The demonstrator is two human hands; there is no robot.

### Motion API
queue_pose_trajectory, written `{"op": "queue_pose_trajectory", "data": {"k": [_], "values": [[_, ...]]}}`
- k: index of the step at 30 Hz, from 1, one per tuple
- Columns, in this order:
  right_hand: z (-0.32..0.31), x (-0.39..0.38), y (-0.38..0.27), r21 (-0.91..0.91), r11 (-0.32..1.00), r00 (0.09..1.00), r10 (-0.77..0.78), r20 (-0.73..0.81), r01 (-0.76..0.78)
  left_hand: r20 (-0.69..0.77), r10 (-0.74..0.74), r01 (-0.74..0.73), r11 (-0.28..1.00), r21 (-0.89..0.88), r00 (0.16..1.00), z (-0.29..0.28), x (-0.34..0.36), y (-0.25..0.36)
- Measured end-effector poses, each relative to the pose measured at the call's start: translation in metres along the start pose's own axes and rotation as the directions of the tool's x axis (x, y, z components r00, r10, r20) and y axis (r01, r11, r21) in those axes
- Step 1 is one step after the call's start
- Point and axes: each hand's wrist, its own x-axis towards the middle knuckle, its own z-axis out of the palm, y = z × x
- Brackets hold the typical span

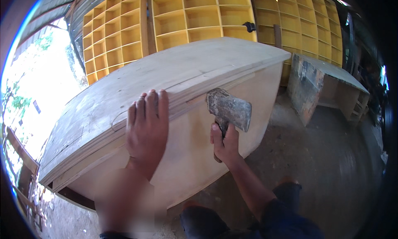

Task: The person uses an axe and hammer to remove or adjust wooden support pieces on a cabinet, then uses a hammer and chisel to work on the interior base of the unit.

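A large pale wooden cabinet or counter [166,73] with a layered edge fills the middle of the view. My left hand [148,123] lies flat against its near top edge, fingers stretched over the rim and holding nothing. My right hand [226,143] is wrapped round the short dark handle of a hatchet [230,108]. The worn grey metal head is up beside the layered edge, with its broad blade toward the right. Whether the head touches the wood, I cannot tell. The cabinet's pale front panel [190,156] stands behind both hands.
Yellow shelving units with square compartments [203,15] stand behind the cabinet. At the right is a weathered desk-like wooden piece [304,85] on the concrete floor [331,156]. Wooden boards [23,150] lean at the far left, beside a bright outdoor opening.
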Motion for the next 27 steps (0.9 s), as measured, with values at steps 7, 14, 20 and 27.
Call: {"op": "queue_pose_trajectory", "data": {"k": [7, 14, 20, 27], "values": [[-0.011, 0.008, -0.011, 0.395, 0.919, 0.997, 0.012, -0.078, 0.02, 0.03, -0.055, 0.056, 0.998, -0.008, 0.998, -0.001, 0.003, 0.004], [-0.013, 0.015, 0.014, 0.081, 0.997, 0.995, -0.004, 0.1, -0.004, 0.114, -0.129, 0.131, 0.991, -0.015, 0.985, 0.001, 0.004, 0.011], [-0.009, 0.026, 0.017, 0.255, 0.935, 0.967, -0.219, -0.132, 0.247, 0.13, -0.176, 0.175, 0.984, 0.014, 0.976, 0.001, 0.003, 0.014], [-0.039, 0.029, 0.036, 0.048, 0.998, 0.995, 0.022, 0.102, -0.027, 0.083, -0.182, 0.176, 0.982, 0.075, 0.98, 0.016, 0.004, 0.014]]}}
